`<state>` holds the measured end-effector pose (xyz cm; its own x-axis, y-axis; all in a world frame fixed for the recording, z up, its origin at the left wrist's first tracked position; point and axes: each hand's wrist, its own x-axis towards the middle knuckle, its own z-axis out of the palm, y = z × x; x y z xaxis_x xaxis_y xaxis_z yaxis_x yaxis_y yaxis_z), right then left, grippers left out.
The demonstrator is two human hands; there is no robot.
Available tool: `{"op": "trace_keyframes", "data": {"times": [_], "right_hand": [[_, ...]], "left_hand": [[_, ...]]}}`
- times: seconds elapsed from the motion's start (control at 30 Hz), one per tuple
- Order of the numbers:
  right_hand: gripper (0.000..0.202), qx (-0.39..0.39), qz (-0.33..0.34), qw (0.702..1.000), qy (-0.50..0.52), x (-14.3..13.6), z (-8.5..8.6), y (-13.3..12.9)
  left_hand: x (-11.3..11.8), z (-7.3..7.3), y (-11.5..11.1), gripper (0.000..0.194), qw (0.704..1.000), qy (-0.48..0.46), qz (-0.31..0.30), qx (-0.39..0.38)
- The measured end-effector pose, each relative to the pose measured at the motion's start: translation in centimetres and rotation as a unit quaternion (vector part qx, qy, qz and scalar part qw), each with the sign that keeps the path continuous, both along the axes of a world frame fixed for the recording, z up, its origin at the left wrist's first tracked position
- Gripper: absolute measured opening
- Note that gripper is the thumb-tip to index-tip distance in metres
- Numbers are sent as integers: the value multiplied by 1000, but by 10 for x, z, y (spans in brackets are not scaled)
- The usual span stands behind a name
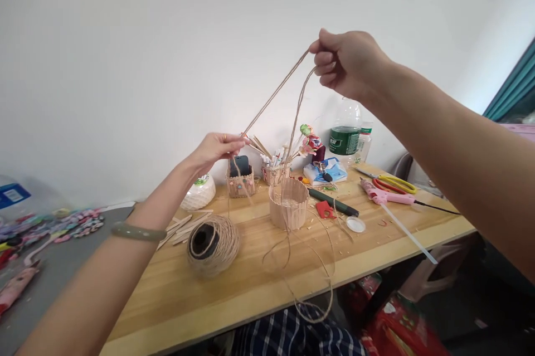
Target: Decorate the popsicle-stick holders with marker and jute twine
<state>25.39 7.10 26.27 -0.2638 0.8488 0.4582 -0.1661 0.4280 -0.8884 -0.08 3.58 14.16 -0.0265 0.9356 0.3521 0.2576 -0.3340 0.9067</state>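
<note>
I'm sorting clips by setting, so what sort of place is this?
Probably a craft workspace, though whether at home or elsewhere I can't tell. On the wooden table are a roll of twine, a pink glue gun and a round, stick-walled container.

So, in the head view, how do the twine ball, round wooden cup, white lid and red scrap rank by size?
1. Twine ball, also nearer the camera
2. Round wooden cup
3. White lid and red scrap: too alike to rank

The wooden table (167, 294) bears twine (225, 242) and scissors (392, 179).
</note>
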Motion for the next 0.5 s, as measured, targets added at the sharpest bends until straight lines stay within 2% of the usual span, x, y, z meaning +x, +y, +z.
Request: {"op": "trace_keyframes", "data": {"times": [0.17,0.23,0.27,0.3,0.37,0.43,0.47,0.5], "right_hand": [[31,12,-59,998,-23,7,9,16],[32,13,-90,995,-34,5,4,20],[31,20,-105,993,-41,2,-4,17],[30,31,-107,992,-52,-3,-17,10],[21,81,-78,988,-105,-19,-57,-18],[14,141,76,968,-195,-42,-114,-58],[14,180,154,941,-241,-55,-144,-78],[18,203,199,918,-278,-67,-173,-95]], "left_hand": [[-14,-49,27,15,994,30,69,-75],[-18,-63,35,21,989,25,110,-92],[-20,-68,39,24,987,17,129,-95],[-22,-73,42,26,985,6,147,-95],[-23,-80,46,28,980,-24,177,-86],[-24,-84,48,29,976,-60,200,-68],[-24,-86,48,29,973,-79,211,-57],[-25,-88,48,30,969,-99,223,-44]]}}
